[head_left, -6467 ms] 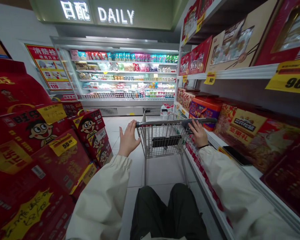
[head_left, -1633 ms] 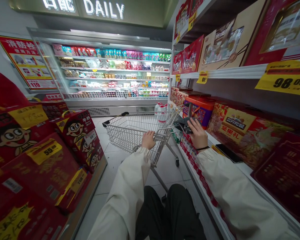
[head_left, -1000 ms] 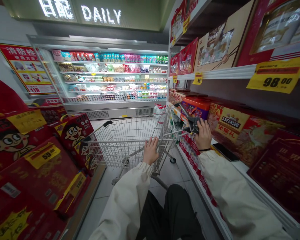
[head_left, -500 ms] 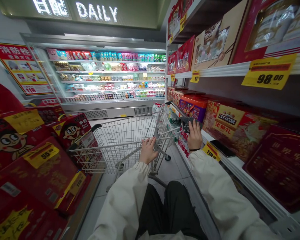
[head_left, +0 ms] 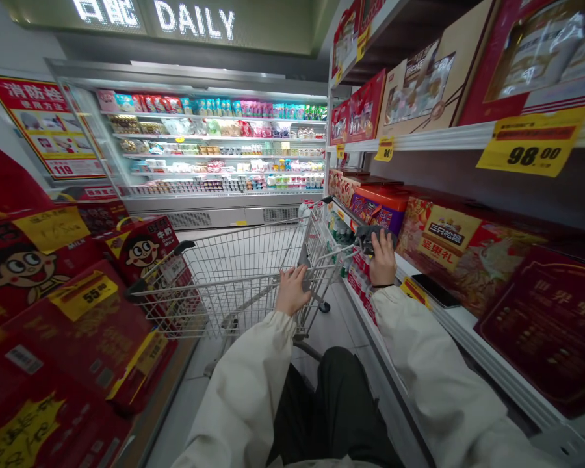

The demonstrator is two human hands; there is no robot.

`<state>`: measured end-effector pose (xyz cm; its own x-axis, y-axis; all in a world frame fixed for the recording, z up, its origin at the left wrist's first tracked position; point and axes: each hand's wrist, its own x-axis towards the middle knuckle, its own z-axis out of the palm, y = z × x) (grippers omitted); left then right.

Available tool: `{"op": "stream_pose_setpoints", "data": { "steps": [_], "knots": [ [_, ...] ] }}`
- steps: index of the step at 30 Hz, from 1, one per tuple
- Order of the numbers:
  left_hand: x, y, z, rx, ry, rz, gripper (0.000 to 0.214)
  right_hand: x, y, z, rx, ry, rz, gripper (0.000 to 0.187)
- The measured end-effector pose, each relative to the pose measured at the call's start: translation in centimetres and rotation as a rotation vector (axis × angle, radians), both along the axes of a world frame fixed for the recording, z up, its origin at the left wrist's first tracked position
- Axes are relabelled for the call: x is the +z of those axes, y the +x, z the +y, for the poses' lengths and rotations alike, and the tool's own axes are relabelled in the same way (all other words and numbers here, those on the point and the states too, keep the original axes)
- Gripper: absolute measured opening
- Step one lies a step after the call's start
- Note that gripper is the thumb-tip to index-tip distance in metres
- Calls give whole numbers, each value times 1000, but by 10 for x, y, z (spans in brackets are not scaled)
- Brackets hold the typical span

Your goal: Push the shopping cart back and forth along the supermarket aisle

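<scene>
A wire shopping cart (head_left: 234, 276) stands sideways across the aisle in front of me, and no goods show in its basket. My left hand (head_left: 293, 290) rests over the near rim of the cart, its fingers bent round the top wire. Farther right, my right hand (head_left: 383, 260) is closed on a dark grey cloth (head_left: 365, 239) at the cart's handle end, close to the shelf edge. The underside of both hands is hidden, as is whatever lies beneath the cloth.
Shelving (head_left: 419, 140) with boxed gifts runs along my right. A black phone (head_left: 436, 290) lies on its lower ledge, near a purple-and-orange tub (head_left: 377, 207). Red milk cartons (head_left: 141, 250) are stacked at left. Beyond the cart stands a lit refrigerated display (head_left: 214, 143).
My view has shifted slightly, so the surroundings sit a little farther right. One knee has dropped back while the other shows forward. Both hands keep their places on the cart and cloth.
</scene>
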<state>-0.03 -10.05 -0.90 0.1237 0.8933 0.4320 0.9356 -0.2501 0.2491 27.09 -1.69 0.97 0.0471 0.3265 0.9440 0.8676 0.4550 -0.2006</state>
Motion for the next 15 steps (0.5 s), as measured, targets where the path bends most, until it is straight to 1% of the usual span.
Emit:
{"op": "stream_pose_setpoints", "data": {
  "steps": [2, 4, 6, 8, 10, 12, 15],
  "knots": [
    [0, 0, 0, 4, -3, 3, 74, -9, -8, 4, 4, 14, 32, 68],
    [-1, -1, 0, 4, -6, 5, 74, -18, -16, 3, 7, 31, 41, 69],
    [-1, -2, 0, 3, -4, 6, 75, -24, -22, -5, 17, 42, -1, 70],
    [-2, -3, 1, 6, 3, 9, 74, -27, -22, -16, 53, 39, -97, 71],
    [-3, -3, 1, 11, 11, 12, 74, -24, -17, -27, 115, 19, -215, 72],
    [-5, -1, 1, 14, 15, 19, 75, -18, -7, -32, 160, 1, -281, 74],
    [-10, 1, -1, 28, 26, 40, 80, -6, 3, -26, 117, 34, -195, 74]
  ]
}}
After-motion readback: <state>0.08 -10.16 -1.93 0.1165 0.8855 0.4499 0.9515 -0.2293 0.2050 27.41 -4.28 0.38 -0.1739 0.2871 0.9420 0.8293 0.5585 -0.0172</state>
